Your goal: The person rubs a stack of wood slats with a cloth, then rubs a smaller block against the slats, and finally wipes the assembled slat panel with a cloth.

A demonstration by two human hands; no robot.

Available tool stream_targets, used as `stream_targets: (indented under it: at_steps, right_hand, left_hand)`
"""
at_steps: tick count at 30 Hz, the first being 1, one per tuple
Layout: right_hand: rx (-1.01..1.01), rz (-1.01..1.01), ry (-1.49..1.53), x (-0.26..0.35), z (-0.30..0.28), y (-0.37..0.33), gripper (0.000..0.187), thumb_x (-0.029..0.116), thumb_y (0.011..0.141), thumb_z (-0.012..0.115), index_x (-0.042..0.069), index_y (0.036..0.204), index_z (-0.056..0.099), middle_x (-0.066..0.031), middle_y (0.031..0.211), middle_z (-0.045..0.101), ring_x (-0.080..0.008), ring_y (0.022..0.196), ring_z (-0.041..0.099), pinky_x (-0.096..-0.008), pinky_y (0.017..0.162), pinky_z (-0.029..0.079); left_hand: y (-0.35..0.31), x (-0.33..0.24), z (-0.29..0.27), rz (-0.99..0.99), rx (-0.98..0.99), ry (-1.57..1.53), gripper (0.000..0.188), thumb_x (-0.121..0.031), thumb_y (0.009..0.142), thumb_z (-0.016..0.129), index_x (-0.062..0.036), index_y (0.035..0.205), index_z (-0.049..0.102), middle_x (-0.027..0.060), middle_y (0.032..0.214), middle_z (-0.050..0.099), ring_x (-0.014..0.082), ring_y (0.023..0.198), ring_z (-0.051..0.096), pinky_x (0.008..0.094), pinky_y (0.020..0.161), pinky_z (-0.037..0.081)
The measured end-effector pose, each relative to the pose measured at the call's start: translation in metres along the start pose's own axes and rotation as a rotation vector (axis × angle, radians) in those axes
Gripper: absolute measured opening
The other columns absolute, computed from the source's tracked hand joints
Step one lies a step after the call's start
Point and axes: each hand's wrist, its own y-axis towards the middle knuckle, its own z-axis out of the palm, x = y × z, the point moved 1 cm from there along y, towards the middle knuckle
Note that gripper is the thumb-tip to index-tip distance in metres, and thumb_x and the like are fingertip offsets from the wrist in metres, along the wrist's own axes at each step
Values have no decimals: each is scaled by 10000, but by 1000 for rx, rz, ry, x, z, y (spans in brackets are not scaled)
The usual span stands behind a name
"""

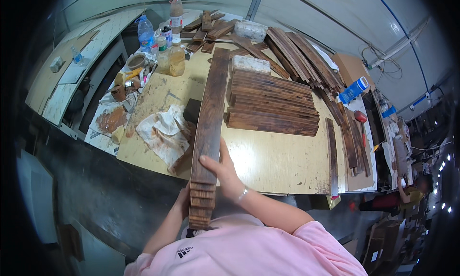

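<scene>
A stack of long dark-stained wooden planks (207,113) rises in front of me, its near ends stepped unevenly at my chest. My right hand (225,175) grips its right side, thumb across the top plank and fingers going down the side. On the other side, my left hand (183,201) holds the stack low near its close end; its fingers are mostly hidden by the wood. A stained white cloth (165,134) lies left of the planks, beside a dark block (192,110). To the right, several similar planks (273,103) lie side by side on the pale table (268,156).
More planks (297,55) are piled at the back right. Bottles (146,34) and jars of liquid (176,60) stand at the back left. White wrapped blocks (250,64) lie behind the row. At the right are a blue-labelled bottle (353,90) and a red-headed mallet (360,117). Another person (407,194) is far right.
</scene>
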Motion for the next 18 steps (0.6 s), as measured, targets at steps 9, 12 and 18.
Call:
stream_targets:
  at_steps: [9,12,18]
  right_hand:
    - [8,109,-37,24,4,22,1023,173,831,770,-10,1536,53,-189,1327,522,-247,1198,540,-363,1031,429]
    - [4,126,3,20,4,18,1044,203,856,739,12,1570,1,-186,1443,409,-240,1266,487,-339,1069,396]
    - [-15,112,28,9,-1,-6,1084,172,850,739,4,1568,-56,-193,1486,356,-244,1302,447,-335,1103,348]
  left_hand:
    - [21,-8,-18,65,151,-116,474,-363,1050,446,-44,1398,470,116,1251,621,239,1053,665,377,863,591]
    - [16,3,-4,184,66,-10,459,-410,1052,448,-47,1315,545,40,1126,646,149,973,644,308,836,550]
    - [20,4,-6,119,70,23,473,-396,1060,421,-35,1351,518,60,1168,636,153,986,655,303,816,567]
